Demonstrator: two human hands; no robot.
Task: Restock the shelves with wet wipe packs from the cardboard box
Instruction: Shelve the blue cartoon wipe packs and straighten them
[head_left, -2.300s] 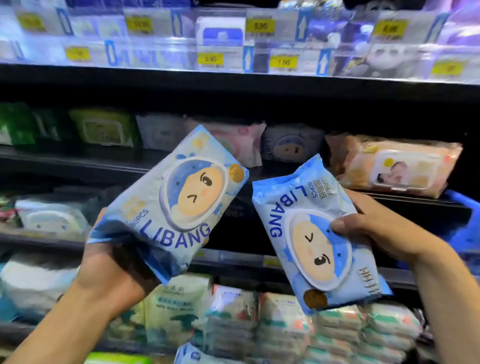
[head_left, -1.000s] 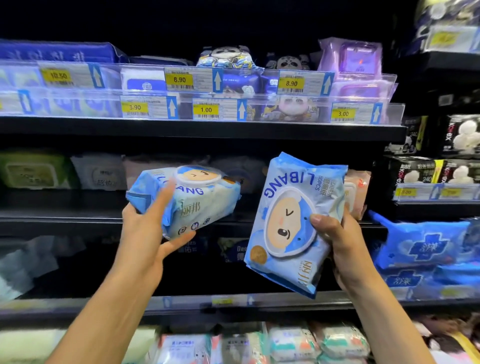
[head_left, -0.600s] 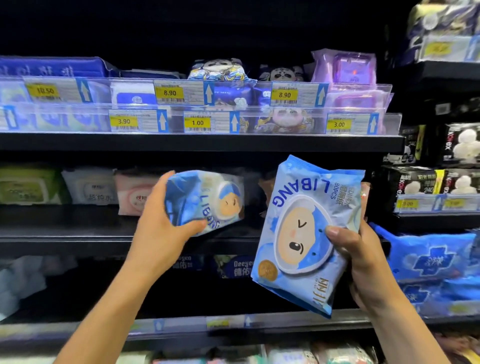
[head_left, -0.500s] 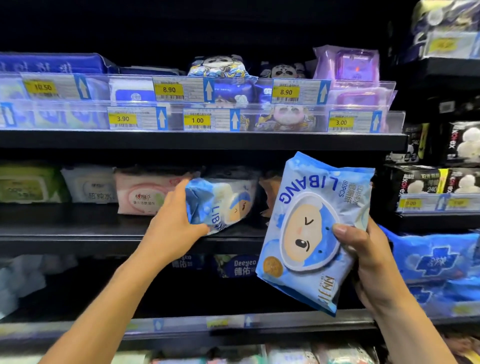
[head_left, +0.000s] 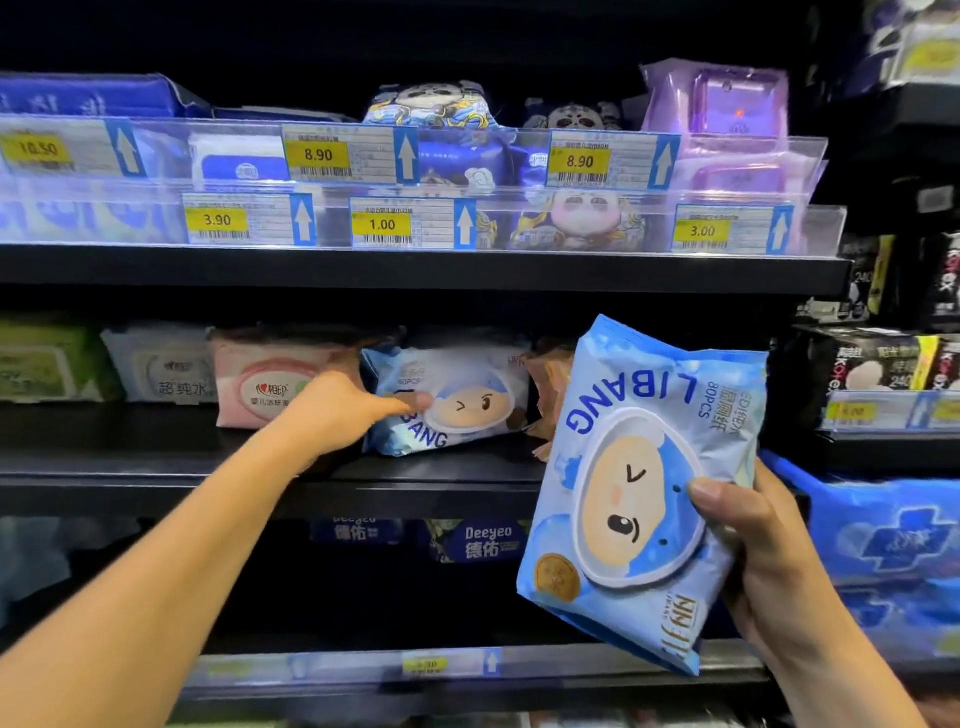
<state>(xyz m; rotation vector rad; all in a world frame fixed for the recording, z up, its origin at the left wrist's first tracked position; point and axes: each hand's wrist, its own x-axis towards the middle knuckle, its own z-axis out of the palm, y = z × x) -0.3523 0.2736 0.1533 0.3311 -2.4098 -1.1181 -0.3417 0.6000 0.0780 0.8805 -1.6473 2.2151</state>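
A blue LIBANG wet wipe pack (head_left: 467, 405) stands on its long edge on the black middle shelf (head_left: 156, 483), between a pink pack (head_left: 260, 384) and an orange pack (head_left: 548, 379). My left hand (head_left: 337, 410) grips its left end, thumb across the front, fingers hidden behind it. A second blue LIBANG pack (head_left: 639, 488) hangs upside down in front of the shelf, lower right, held at its right edge by my right hand (head_left: 753, 551). The cardboard box is out of view.
White (head_left: 161, 364) and green (head_left: 41, 364) packs fill the middle shelf's left side. The upper shelf carries a clear rail of price tags (head_left: 382, 223) with packs behind. Dark Deeyeo packs (head_left: 483, 540) sit below. Blue packs (head_left: 893, 540) are stacked at right.
My left hand has pushed its pack further back onto the middle shelf and turned it face forward. The right hand's pack has dropped slightly to the right.
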